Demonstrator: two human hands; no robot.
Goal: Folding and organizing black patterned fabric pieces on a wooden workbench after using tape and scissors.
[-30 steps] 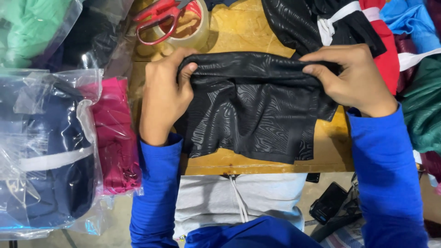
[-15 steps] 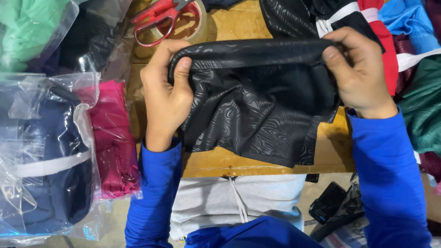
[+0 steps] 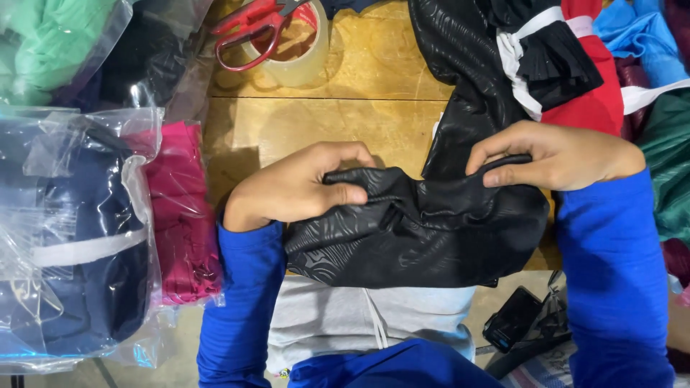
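Head view: both hands on one black patterned garment, folded over at the near edge of the wooden bench. Left hand grip closed, pinching the garment's upper left fold between thumb and fingers. Right hand grip closed too, pinching the upper right edge. Garment bunched between the two hands, its lower part hanging just over the bench edge. More black fabric runs up behind it toward a red cloth. Red-handled scissors lie on a roll of clear tape at the far side. Left of the bench: bagged pink clothing beside bagged navy clothing.
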